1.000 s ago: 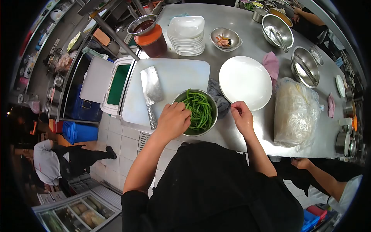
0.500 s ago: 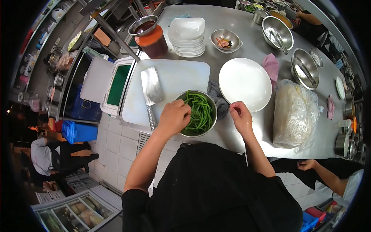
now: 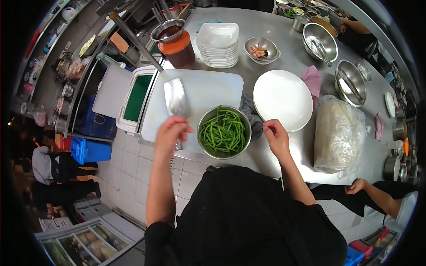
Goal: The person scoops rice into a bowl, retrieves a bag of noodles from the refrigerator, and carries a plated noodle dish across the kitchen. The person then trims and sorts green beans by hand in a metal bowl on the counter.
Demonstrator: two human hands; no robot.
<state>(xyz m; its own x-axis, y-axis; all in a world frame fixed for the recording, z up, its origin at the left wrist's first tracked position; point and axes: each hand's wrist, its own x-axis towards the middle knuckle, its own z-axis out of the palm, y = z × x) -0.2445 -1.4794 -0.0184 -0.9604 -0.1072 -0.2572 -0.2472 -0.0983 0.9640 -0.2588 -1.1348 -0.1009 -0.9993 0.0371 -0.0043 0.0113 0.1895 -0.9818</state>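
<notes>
A steel bowl filled with green beans stands between my hands at the table's front edge. My left hand is left of the bowl, above the handle of a cleaver; motion blurs its bent fingers. The cleaver lies on a white cutting board, its handle mostly covered by my hand. My right hand is closed, thumb and fingertips together, close to the front rim of a white oval plate. Whether anything is pinched there is hidden. A dark grey cloth lies between bowl and plate.
White dishes are stacked behind the board, beside an orange-lidded tub. A small bowl holds food pieces. A large plastic bag sits right of the plate, near steel bowls. A co-worker's hand is at the right.
My left hand has left the green beans and moved left over the cleaver handle. My right hand stays near the plate rim. The view has shifted slightly.
</notes>
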